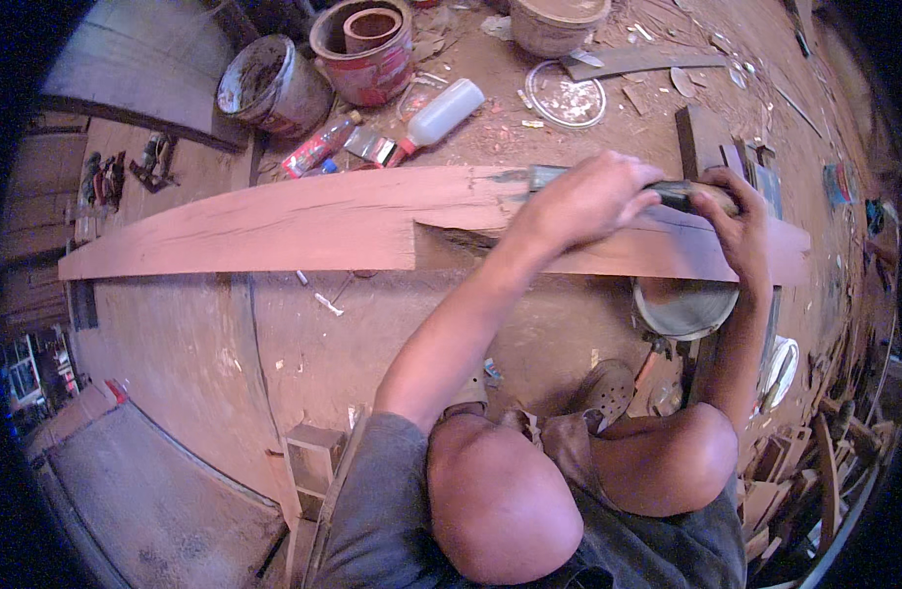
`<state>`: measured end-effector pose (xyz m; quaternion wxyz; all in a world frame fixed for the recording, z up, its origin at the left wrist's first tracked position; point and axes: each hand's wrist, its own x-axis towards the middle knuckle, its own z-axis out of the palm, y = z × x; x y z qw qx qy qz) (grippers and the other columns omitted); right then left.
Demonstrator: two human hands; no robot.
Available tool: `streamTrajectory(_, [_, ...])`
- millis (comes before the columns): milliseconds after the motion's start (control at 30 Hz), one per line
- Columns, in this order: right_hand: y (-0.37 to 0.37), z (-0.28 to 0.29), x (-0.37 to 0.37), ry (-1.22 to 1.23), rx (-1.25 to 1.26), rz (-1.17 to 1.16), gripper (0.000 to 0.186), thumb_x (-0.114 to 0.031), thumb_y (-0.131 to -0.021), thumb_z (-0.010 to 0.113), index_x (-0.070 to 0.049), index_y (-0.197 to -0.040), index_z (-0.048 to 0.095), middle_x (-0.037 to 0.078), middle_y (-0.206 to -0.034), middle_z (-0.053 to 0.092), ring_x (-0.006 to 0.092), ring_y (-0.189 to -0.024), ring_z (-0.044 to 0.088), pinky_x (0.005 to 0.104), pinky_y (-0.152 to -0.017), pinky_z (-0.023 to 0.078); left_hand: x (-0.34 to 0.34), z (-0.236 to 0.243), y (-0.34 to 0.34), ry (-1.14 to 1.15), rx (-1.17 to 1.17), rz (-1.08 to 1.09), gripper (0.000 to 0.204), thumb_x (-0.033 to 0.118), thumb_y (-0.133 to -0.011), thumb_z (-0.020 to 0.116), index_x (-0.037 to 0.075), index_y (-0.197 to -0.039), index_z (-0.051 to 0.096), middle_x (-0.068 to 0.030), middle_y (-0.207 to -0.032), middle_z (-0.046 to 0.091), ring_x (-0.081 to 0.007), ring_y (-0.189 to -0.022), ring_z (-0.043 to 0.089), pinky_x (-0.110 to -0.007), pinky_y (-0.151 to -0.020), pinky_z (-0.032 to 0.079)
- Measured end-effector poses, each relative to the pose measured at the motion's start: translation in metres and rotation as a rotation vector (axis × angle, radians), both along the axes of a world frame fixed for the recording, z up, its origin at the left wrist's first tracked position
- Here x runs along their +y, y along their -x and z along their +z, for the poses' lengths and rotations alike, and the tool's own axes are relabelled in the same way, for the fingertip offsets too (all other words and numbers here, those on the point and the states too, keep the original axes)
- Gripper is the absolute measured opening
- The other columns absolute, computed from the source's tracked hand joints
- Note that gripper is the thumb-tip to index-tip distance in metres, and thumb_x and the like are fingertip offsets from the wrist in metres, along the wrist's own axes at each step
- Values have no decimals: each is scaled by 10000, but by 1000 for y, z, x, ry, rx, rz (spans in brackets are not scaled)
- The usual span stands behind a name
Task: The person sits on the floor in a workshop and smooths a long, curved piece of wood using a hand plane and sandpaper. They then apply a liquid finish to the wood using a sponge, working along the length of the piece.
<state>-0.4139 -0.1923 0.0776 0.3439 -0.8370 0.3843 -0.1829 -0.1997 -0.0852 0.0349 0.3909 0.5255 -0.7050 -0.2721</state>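
Note:
A long plank of pinkish wood lies crosswise before me, with a dark crack line and a stepped notch along its near edge. On its right half I hold a long hand tool with a dark shaft, a wooden butt and a flat, wide front end, chisel-like in look. My left hand is closed over its front part, a little blurred. My right hand wraps round the butt end. Dark greenish marks show on the wood just left of the tool's tip. The tip's contact with the wood is partly hidden by my left hand.
Beyond the plank stand several dirty buckets, a white bottle with a red cap and a round lid. A grey bowl sits below the plank. Offcuts pile up at right; a hammer-like tool lies near my foot.

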Motion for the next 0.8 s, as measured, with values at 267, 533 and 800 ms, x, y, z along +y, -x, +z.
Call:
streamTrajectory(267, [-5,-4,1,27,22,-1,283,-216,-822,767,10,-953,660,54,-812,661,118,-781,605,273,-733,490,1,-5,-7,-13,18,2,314,183,-917,587,8,-1175,627,-232,-1029,664,-395,-969,632,-452,-849,501])
streamTrajectory(533, [-7,-4,3,23,8,-21,291,-232,-820,767,3,-952,659,58,-835,669,128,-796,607,279,-747,490,2,-9,-10,-13,105,7,264,184,-911,596,-2,-1094,634,-228,-975,663,-405,-945,628,-469,-829,499])
streamTrajectory(800, [-21,-5,12,10,61,-10,281,-225,-828,761,2,-963,667,66,-830,681,134,-802,625,286,-749,496,6,-15,-12,67,54,49,256,199,-909,595,5,-1069,645,-227,-942,664,-409,-915,634,-472,-817,500])
